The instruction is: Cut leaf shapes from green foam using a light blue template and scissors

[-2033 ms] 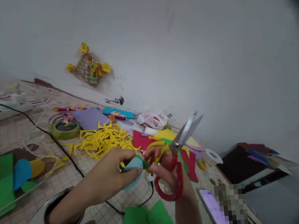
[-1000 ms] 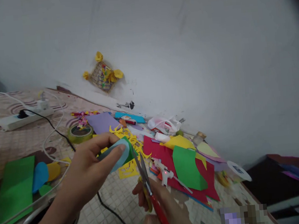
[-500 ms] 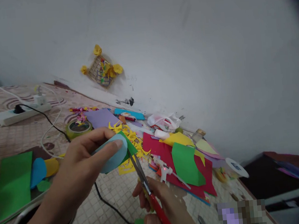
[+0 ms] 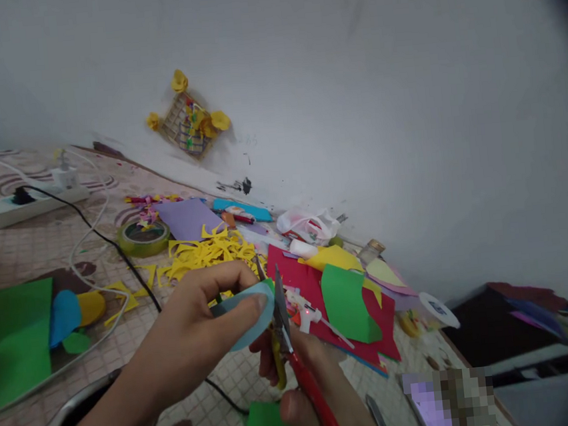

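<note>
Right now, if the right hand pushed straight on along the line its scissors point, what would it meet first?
The right hand aims the scissors up and away, blades already at the light blue paper in the left hand. That paper comes first; beyond it probably the yellow scraps, though depth is unclear.

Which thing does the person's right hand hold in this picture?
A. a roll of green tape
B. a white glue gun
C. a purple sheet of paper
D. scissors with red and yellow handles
D: the right hand grips the scissors, whose blades point up beside the light blue paper piece that the left hand pinches.
</note>
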The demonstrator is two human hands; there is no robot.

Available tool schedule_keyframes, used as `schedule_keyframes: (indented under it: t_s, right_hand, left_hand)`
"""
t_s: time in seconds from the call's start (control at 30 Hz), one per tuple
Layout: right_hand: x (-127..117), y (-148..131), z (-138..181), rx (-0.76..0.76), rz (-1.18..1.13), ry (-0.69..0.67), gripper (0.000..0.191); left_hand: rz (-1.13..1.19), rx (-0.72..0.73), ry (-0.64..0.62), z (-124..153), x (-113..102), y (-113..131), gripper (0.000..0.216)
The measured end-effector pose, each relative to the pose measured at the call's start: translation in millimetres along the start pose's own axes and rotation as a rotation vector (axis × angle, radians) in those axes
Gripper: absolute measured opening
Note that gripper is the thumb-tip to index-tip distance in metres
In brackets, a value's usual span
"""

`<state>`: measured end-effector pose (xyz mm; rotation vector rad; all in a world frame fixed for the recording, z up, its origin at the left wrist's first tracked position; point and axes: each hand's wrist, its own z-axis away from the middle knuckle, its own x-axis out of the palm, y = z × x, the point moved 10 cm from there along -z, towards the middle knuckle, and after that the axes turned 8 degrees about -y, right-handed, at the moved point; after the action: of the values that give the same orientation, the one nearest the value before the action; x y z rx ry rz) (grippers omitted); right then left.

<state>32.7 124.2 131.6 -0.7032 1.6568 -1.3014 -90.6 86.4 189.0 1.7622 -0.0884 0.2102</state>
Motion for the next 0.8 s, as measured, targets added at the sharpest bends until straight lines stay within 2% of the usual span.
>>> schedule_keyframes:
  t_s: [0.23, 0.53, 0.8]
  right_hand:
    - [-4.8, 3.2, 4.6, -0.068, 0.043, 0.02, 0.071]
    - [-2.4, -3.5, 0.9, 0.04, 0.064, 0.011, 0.081]
    - [-6.5, -4.6, 7.9, -0.01, 0.086, 0.028, 0.079]
  left_hand:
    - [0.084, -0.012, -0.059, -1.1, 7.1, -4.3, 0.022]
    - [0.074, 0.017, -0.026, -1.8, 3.3, 0.5, 0.019]
    - [0.072, -0.011, -0.043, -1.7, 2.9, -2.3, 0.02]
